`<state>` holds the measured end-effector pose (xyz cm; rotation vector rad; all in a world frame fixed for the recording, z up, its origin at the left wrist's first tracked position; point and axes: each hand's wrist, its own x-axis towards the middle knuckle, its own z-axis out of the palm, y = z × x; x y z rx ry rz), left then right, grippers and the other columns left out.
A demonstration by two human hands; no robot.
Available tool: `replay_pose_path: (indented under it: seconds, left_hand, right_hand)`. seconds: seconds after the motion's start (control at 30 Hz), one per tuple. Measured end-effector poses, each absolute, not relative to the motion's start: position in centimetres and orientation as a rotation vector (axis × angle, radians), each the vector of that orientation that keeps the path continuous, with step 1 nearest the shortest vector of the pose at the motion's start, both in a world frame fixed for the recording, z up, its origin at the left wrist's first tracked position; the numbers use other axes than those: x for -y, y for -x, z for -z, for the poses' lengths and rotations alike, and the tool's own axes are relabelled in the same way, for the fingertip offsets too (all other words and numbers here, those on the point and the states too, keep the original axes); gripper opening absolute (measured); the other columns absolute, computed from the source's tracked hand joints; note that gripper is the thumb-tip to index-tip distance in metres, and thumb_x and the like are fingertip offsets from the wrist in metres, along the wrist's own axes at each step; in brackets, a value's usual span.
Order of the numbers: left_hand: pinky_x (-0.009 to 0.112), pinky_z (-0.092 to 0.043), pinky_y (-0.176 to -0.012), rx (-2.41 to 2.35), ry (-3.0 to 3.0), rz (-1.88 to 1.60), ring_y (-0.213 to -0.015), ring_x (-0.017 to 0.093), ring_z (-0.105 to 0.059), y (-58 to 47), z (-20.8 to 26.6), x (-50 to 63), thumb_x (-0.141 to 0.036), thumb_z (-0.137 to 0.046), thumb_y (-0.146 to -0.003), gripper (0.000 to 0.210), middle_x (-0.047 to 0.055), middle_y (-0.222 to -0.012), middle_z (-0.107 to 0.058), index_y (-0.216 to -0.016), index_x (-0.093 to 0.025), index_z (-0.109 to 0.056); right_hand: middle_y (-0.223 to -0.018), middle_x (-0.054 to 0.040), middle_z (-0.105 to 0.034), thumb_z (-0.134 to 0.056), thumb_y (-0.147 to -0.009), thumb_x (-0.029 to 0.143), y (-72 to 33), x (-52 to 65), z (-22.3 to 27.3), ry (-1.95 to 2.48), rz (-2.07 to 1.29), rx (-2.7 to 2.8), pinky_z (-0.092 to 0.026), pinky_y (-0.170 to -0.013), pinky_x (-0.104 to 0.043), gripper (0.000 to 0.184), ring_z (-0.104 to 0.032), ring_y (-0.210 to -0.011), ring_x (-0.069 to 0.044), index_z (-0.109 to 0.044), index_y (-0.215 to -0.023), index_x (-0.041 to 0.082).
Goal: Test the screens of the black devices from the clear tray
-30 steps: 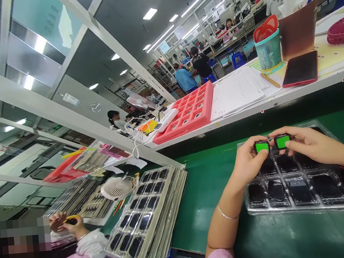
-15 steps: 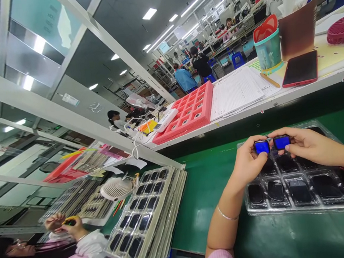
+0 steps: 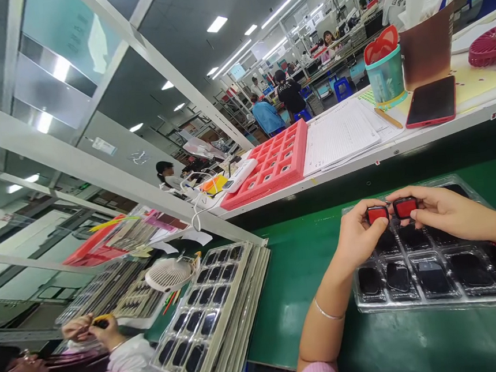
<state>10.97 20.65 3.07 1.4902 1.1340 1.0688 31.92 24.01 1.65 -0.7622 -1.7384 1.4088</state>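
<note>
Two small black smartwatches without straps are held up side by side, their lit screens showing red. My left hand (image 3: 362, 235) pinches the left smartwatch (image 3: 378, 214) between thumb and fingers. In my right hand (image 3: 443, 210), closed the same way, is the right smartwatch (image 3: 405, 208). Both hands are above a clear plastic tray (image 3: 408, 305) on the green table. Dark, unlit watch units (image 3: 432, 274) lie in the tray's compartments. My hands and forearms cover part of its far rows.
A tall stack of filled trays (image 3: 207, 317) stands to the left by a white fan (image 3: 169, 274). A co-worker's hands (image 3: 91, 330) are beyond it. On the shelf lie a red foam tray (image 3: 267, 164), papers (image 3: 339, 134), a phone (image 3: 432, 102) and a cup (image 3: 385, 75).
Both watch screens have turned from blue to red. My hands have hardly moved and keep hold of the same smartwatches.
</note>
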Motion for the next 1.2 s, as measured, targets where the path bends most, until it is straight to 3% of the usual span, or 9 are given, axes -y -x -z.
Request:
replay_pose_path:
  seconds: [0.23, 0.53, 0.73, 1.2]
  left_hand:
    - [0.025, -0.049, -0.065, -1.139, -1.475, -1.067, -0.072, 0.013, -0.061, -10.78, -2.91, -20.78, -0.042, -0.076, -0.082, 0.033, 0.006, -0.087, -0.071, -0.099, -0.015, -0.069]
    - [0.024, -0.051, -0.059, -1.073, -1.372, -1.063, -0.069, 0.014, -0.063, -10.77, -3.3, -20.74, -0.06, -0.071, -0.083, 0.047, 0.005, -0.079, -0.068, -0.095, -0.014, -0.07]
    - [0.02, -0.039, -0.05, -1.101, -1.39, -1.042, -0.062, 0.013, -0.065, -10.38, -2.95, -21.0, -0.056, -0.063, -0.09, 0.046, 0.007, -0.082, -0.071, -0.107, -0.014, -0.072]
    - [0.019, -0.045, -0.055, -1.095, -1.409, -1.023, -0.071, 0.013, -0.065, -10.62, -3.25, -20.72, -0.03, -0.063, -0.089, 0.035, 0.005, -0.087, -0.07, -0.121, -0.016, -0.066]
  right_hand:
    - [-0.102, -0.0075, -0.077, -0.07, -0.092, 0.05, -32.21, -24.38, -1.34, 0.757, -1.447, 1.734, -0.063, -0.061, -0.033, 0.04, -0.073, -0.081, -0.025, -0.074, -0.124, 0.027]
    - [-0.094, -0.0063, -0.076, -0.068, -0.092, 0.061, -32.57, -24.61, -0.95, 0.721, -1.527, 1.688, -0.06, -0.059, -0.031, 0.042, -0.068, -0.069, -0.019, -0.078, -0.111, 0.025]
    - [-0.086, -0.0061, -0.075, -0.073, -0.087, 0.063, -32.49, -24.42, -1.27, 0.755, -1.517, 1.665, -0.06, -0.058, -0.032, 0.043, -0.066, -0.065, -0.019, -0.077, -0.1, 0.022]
    - [-0.091, -0.0052, -0.072, -0.078, -0.085, 0.053, -32.36, -24.32, -1.3, 0.76, -1.451, 1.652, -0.061, -0.06, -0.032, 0.038, -0.068, -0.067, -0.019, -0.073, -0.108, 0.023]
